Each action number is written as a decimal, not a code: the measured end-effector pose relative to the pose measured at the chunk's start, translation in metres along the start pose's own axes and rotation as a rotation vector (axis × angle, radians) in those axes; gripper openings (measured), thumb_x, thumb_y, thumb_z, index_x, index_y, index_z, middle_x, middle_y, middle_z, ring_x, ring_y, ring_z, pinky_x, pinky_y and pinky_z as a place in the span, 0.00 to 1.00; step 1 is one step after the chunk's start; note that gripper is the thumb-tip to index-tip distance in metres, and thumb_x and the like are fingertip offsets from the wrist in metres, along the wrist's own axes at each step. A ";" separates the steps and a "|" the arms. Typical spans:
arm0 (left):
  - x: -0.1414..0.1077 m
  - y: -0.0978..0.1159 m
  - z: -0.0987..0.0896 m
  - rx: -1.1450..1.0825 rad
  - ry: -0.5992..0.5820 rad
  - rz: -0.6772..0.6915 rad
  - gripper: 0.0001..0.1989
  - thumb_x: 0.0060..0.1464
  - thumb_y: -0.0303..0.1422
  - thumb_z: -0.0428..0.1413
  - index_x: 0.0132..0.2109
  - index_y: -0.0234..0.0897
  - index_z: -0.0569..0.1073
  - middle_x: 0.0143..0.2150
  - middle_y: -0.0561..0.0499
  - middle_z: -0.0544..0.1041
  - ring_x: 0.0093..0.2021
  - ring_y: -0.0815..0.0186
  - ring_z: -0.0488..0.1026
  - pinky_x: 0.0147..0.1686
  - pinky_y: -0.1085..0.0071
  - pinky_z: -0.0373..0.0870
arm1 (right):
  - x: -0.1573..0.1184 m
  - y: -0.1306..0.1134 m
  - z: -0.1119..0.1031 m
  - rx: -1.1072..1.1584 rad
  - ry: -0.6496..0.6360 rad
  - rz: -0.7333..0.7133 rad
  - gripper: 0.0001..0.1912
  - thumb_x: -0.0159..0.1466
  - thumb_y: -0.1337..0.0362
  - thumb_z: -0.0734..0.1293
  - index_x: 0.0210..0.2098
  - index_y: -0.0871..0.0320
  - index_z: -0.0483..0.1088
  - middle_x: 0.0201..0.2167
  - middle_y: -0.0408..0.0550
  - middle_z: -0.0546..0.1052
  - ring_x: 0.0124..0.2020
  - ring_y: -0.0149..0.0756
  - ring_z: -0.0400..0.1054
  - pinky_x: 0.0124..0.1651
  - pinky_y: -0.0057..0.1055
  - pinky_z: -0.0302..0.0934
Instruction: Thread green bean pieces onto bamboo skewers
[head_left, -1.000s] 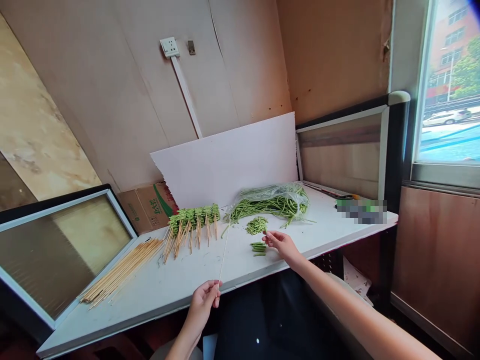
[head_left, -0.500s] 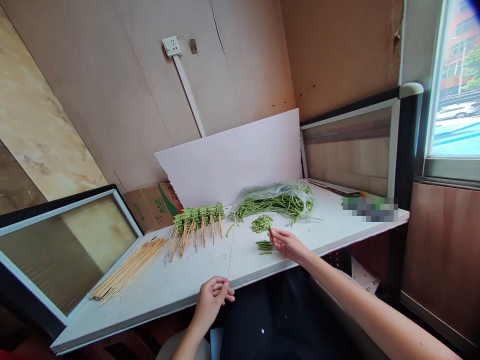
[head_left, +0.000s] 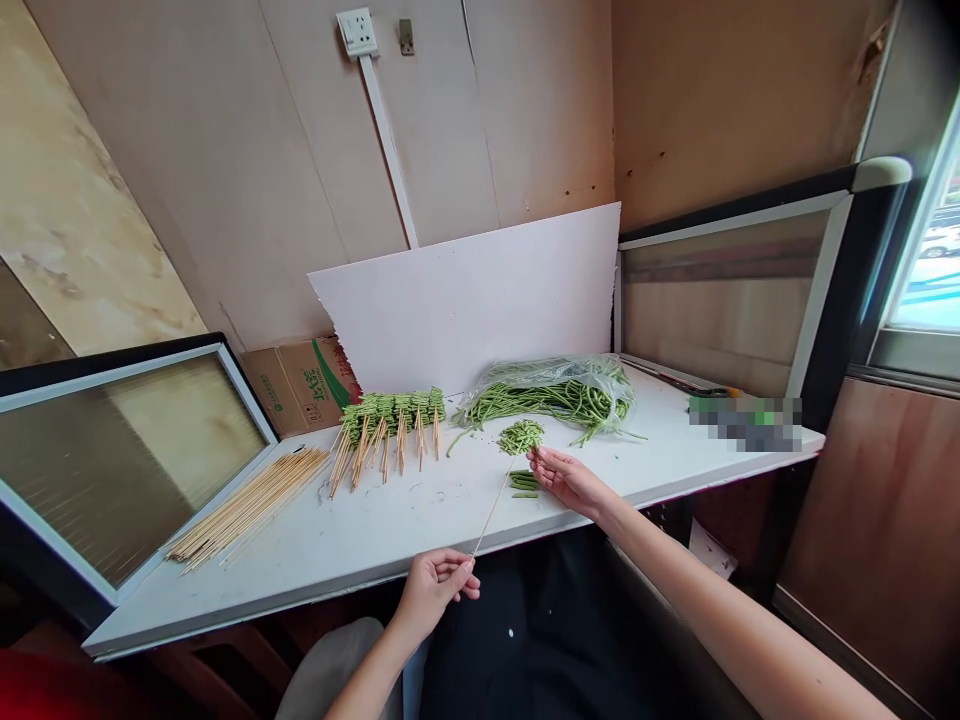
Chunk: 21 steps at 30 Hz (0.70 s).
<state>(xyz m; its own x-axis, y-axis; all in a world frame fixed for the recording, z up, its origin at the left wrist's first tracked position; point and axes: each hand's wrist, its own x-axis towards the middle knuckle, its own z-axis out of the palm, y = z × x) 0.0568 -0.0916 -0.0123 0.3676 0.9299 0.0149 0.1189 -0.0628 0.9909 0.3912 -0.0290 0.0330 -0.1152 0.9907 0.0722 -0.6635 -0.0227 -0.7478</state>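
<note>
My left hand point(head_left: 444, 585) pinches the lower end of a thin wooden skewer point(head_left: 492, 512) at the table's front edge. The skewer slants up to the right, its tip close to my right hand point(head_left: 559, 475). The fingertips of my right hand are pressed together beside a pile of short green bean pieces point(head_left: 519, 436); what they hold is too small to make out. Several longer cut pieces point(head_left: 523, 484) lie in a row just left of that hand. Behind the pile, long green beans point(head_left: 547, 400) rest in a clear plastic bag point(head_left: 592, 368).
Skewers loaded with green pieces point(head_left: 394, 412) lie at the back left, near a cardboard box point(head_left: 296, 385). Bare skewers point(head_left: 251, 505) are spread on the left of the white table point(head_left: 330, 550). Framed panels stand at both sides.
The skewer in my left hand has tilted rightward, its tip now near my right hand. The bean piece visible at my right fingertips before is now hard to make out. The view has shifted.
</note>
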 end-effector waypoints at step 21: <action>-0.001 0.002 -0.004 0.036 0.017 -0.008 0.28 0.51 0.55 0.68 0.41 0.30 0.83 0.31 0.40 0.85 0.30 0.57 0.84 0.27 0.71 0.68 | -0.003 0.000 0.006 -0.147 0.013 -0.008 0.15 0.63 0.56 0.80 0.45 0.58 0.82 0.48 0.52 0.84 0.47 0.36 0.80 0.53 0.28 0.74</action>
<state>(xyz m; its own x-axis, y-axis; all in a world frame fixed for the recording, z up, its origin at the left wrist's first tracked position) 0.0530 -0.0916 -0.0101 0.3505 0.9365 0.0095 0.1546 -0.0679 0.9856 0.3877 -0.0331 0.0369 -0.0999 0.9925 0.0711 -0.5491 0.0046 -0.8357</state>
